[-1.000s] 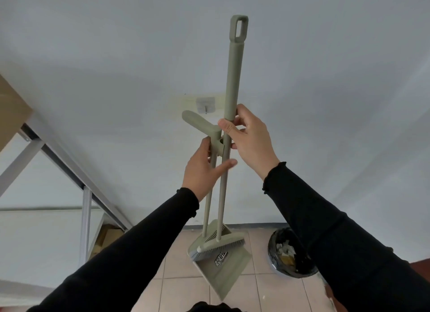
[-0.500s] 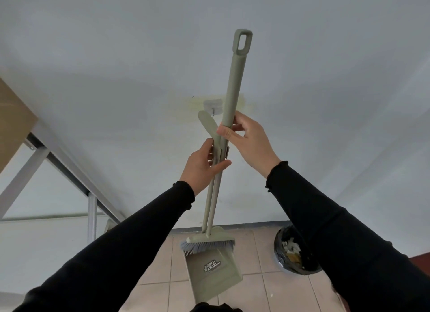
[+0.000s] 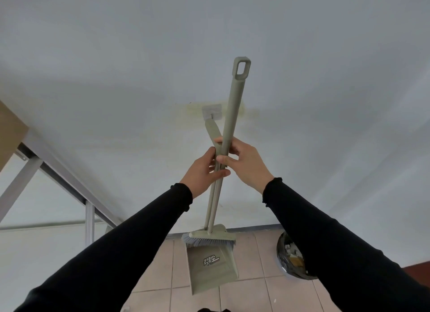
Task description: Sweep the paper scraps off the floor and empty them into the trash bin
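Observation:
I hold a grey-green broom [image 3: 234, 106] and its matching dustpan [image 3: 210, 268] upright against a white wall. My right hand [image 3: 244, 163] grips the broom's long handle about halfway up. My left hand [image 3: 202, 172] is closed around the thinner dustpan handle just below it, and the two handles lie side by side. The broom's bristles [image 3: 208, 241] rest at the top of the pan, just above the tiled floor. A black-lined trash bin [image 3: 292, 258] with paper scraps inside stands to the right, partly hidden by my right sleeve.
A small white wall hook [image 3: 212, 111] sits behind the dustpan handle's top end. A metal-framed table [image 3: 55, 174] with a wooden top runs along the left. Beige floor tiles [image 3: 246, 295] lie below.
The broom and dustpan have dropped lower and swung straighter. The dustpan handle's top, which pointed left, now lines up beside the broom handle, under the wall hook. Both hands keep their grip.

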`<move>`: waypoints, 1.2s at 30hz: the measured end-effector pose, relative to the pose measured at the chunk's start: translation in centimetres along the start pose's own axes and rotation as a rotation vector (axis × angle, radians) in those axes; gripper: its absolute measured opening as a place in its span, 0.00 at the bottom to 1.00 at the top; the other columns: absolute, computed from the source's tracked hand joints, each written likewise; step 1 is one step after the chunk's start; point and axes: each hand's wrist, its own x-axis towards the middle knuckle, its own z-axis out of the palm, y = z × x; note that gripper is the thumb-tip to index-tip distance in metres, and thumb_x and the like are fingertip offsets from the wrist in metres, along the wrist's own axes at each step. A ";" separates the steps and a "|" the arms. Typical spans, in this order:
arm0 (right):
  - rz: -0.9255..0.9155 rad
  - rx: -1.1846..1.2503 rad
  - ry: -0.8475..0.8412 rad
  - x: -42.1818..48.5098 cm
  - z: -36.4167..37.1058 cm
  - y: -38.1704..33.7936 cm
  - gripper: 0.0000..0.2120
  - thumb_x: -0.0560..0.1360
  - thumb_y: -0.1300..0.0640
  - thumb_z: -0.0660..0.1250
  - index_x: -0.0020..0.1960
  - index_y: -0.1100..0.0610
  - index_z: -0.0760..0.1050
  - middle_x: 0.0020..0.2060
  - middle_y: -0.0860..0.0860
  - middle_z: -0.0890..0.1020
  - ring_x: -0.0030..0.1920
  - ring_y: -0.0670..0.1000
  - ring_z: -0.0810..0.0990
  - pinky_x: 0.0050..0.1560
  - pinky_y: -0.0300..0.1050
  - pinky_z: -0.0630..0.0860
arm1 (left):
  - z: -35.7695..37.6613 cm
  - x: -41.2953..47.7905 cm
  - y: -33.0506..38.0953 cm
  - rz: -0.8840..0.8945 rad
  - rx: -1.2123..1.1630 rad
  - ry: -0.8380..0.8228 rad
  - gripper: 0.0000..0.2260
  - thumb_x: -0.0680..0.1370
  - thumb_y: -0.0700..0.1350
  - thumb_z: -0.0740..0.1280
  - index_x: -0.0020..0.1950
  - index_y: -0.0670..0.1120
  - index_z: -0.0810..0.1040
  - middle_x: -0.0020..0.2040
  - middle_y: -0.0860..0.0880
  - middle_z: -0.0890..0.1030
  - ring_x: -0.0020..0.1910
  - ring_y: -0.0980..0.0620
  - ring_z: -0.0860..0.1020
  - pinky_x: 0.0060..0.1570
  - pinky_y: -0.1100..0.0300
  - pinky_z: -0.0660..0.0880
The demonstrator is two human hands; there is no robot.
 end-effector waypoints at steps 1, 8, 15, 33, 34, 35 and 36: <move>-0.002 -0.002 0.012 0.0 0.0 0.2 0.19 0.74 0.56 0.71 0.59 0.37 0.76 0.51 0.36 0.83 0.57 0.35 0.78 0.55 0.29 0.73 | 0.1 0.1 -0.2 0.008 -0.007 -0.001 0.18 0.76 0.52 0.72 0.62 0.51 0.73 0.55 0.54 0.82 0.56 0.54 0.81 0.59 0.52 0.78; 0.023 0.030 0.045 1.1 1.0 1.2 0.20 0.73 0.56 0.71 0.59 0.36 0.76 0.53 0.35 0.82 0.58 0.33 0.77 0.49 0.21 0.71 | 0.0 1.2 -1.1 -0.016 -0.053 0.001 0.16 0.75 0.51 0.70 0.61 0.54 0.74 0.51 0.59 0.80 0.55 0.52 0.80 0.60 0.49 0.78; 0.063 0.007 0.063 2.4 2.3 2.5 0.20 0.74 0.54 0.70 0.61 0.37 0.75 0.55 0.37 0.81 0.60 0.36 0.76 0.58 0.34 0.71 | -0.6 2.4 -2.0 -0.052 -0.060 -0.011 0.17 0.74 0.50 0.69 0.62 0.54 0.74 0.52 0.55 0.80 0.56 0.51 0.80 0.59 0.49 0.78; 0.085 -0.031 -0.035 2.0 1.8 2.8 0.25 0.75 0.54 0.70 0.67 0.37 0.71 0.57 0.40 0.81 0.60 0.39 0.77 0.54 0.32 0.72 | -1.4 1.4 -3.3 -0.119 0.119 -0.020 0.22 0.76 0.49 0.72 0.68 0.58 0.71 0.59 0.56 0.82 0.62 0.58 0.77 0.65 0.50 0.72; 0.088 -0.041 -0.042 1.9 1.7 2.7 0.25 0.75 0.54 0.70 0.68 0.36 0.70 0.58 0.40 0.81 0.60 0.38 0.77 0.53 0.30 0.71 | -1.4 1.3 -3.1 -0.120 0.122 -0.017 0.21 0.76 0.49 0.72 0.67 0.57 0.72 0.59 0.56 0.82 0.62 0.58 0.77 0.65 0.51 0.72; 0.090 -0.048 -0.047 1.9 1.7 2.7 0.26 0.75 0.54 0.70 0.68 0.35 0.69 0.57 0.40 0.81 0.60 0.38 0.77 0.52 0.30 0.71 | -1.3 1.3 -3.1 -0.118 0.116 -0.012 0.21 0.76 0.49 0.72 0.67 0.57 0.72 0.59 0.56 0.82 0.62 0.58 0.77 0.65 0.51 0.72; 0.093 -0.064 -0.051 1.9 1.6 2.7 0.27 0.75 0.54 0.70 0.68 0.34 0.68 0.57 0.39 0.81 0.60 0.37 0.77 0.52 0.29 0.71 | -1.3 1.2 -3.0 -0.117 0.117 -0.004 0.21 0.76 0.49 0.72 0.67 0.57 0.72 0.59 0.56 0.82 0.62 0.58 0.77 0.65 0.52 0.73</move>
